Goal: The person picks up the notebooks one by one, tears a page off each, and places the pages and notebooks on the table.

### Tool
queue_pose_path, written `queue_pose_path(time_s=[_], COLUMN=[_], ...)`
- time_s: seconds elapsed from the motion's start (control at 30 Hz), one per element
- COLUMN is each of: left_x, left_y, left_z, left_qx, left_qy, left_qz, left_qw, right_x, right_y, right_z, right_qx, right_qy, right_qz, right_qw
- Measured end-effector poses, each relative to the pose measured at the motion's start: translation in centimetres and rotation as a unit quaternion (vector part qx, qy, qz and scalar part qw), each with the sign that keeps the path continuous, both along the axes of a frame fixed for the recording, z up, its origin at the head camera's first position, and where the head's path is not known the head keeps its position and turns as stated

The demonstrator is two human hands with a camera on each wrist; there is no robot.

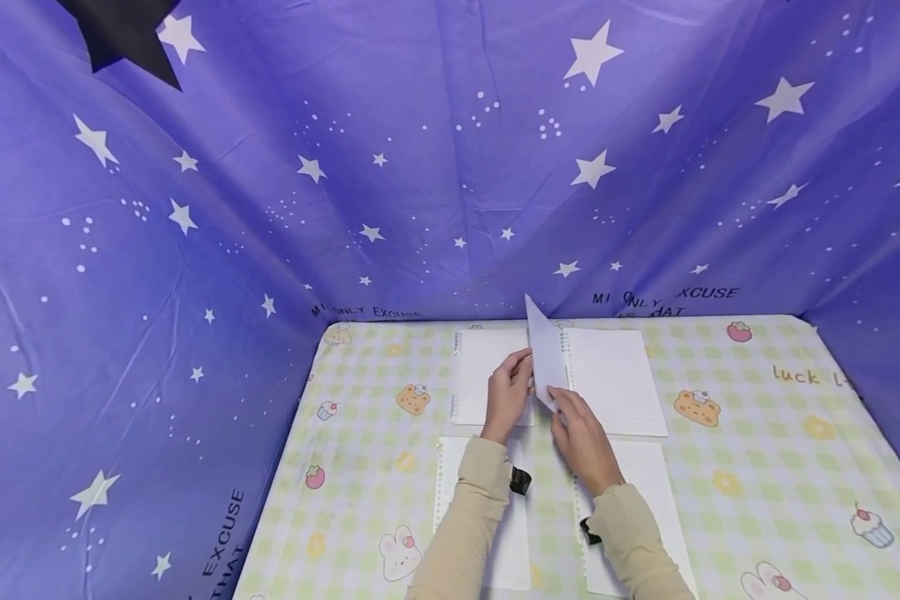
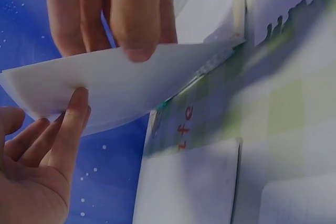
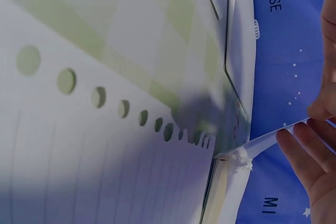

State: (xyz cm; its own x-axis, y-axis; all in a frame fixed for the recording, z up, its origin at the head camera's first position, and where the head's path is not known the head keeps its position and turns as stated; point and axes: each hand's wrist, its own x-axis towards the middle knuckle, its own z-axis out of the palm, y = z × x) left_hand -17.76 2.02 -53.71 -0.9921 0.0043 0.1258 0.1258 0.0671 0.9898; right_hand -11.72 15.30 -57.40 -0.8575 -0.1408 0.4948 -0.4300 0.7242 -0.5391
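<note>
A sheet of paper (image 1: pixel 544 354) stands raised on the left edge of a ring-bound lined notebook (image 1: pixel 615 375). My right hand (image 1: pixel 585 437) pinches the sheet's near edge, with the thumb (image 2: pixel 139 51) over one face and the fingers behind. On the sheet's left face, fingertips of my left hand (image 1: pixel 507 392) touch the paper, their fingers fairly straight in the left wrist view. Below that hand lies another white notebook (image 1: pixel 487 375), ringed on its left edge. Teal binding rings (image 2: pixel 164 104) show at the sheet's base.
Nearer me, beneath my forearms, lie a left white pad (image 1: pixel 506 533) and a right one (image 1: pixel 645 492), both with hole-punched edges. A green checked tablecloth (image 1: pixel 750 467) with cartoon prints covers the table. Blue star-patterned curtains (image 1: pixel 435 192) enclose the back and sides.
</note>
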Motion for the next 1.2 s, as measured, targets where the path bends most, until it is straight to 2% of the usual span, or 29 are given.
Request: queue_pose_path(time_s=[0.07, 0.3, 0.37, 0.43, 0.53, 0.6, 0.73, 0.87, 1.0, 1.2], left_x=[0.2, 1.8, 1.8, 1.8, 1.8, 2.0, 2.5, 2.9, 3.0, 3.1], left_y=[0.3, 1.4, 1.8, 2.2, 2.8, 3.1, 3.7, 4.1, 4.4, 4.8], left_z=[0.2, 2.1, 1.4, 0.5, -1.0, -1.4, -1.9, -2.2, -2.3, -2.7], left_qx=[-0.005, 0.010, 0.008, -0.015, -0.067, -0.110, -0.138, -0.122, -0.124, -0.183], left_qy=[0.002, 0.005, 0.005, 0.009, 0.012, 0.019, 0.021, 0.012, 0.001, 0.011], left_qz=[-0.005, -0.036, -0.048, -0.057, -0.077, -0.083, -0.098, -0.112, -0.123, -0.145], left_qw=[1.0000, 0.9993, 0.9988, 0.9982, 0.9947, 0.9903, 0.9854, 0.9861, 0.9846, 0.9723], right_x=[0.0, 0.2, 0.3, 0.4, 0.7, 0.9, 1.1, 1.2, 1.2, 1.4], right_y=[0.0, 0.0, -0.1, 0.0, 0.1, 0.3, 0.8, 1.3, 1.8, 2.7], right_z=[0.1, 1.0, 1.4, 1.9, 2.5, 2.8, 3.1, 3.1, 3.0, 2.7], right_qx=[-0.007, -0.026, -0.033, -0.039, -0.050, -0.057, -0.073, -0.077, -0.082, -0.098], right_qy=[0.008, 0.022, 0.021, 0.014, 0.009, 0.006, 0.009, 0.005, 0.002, -0.005], right_qz=[-0.003, -0.022, -0.028, -0.038, -0.055, -0.070, -0.092, -0.108, -0.121, -0.150], right_qw=[1.000, 0.999, 0.999, 0.998, 0.997, 0.996, 0.993, 0.991, 0.989, 0.984])
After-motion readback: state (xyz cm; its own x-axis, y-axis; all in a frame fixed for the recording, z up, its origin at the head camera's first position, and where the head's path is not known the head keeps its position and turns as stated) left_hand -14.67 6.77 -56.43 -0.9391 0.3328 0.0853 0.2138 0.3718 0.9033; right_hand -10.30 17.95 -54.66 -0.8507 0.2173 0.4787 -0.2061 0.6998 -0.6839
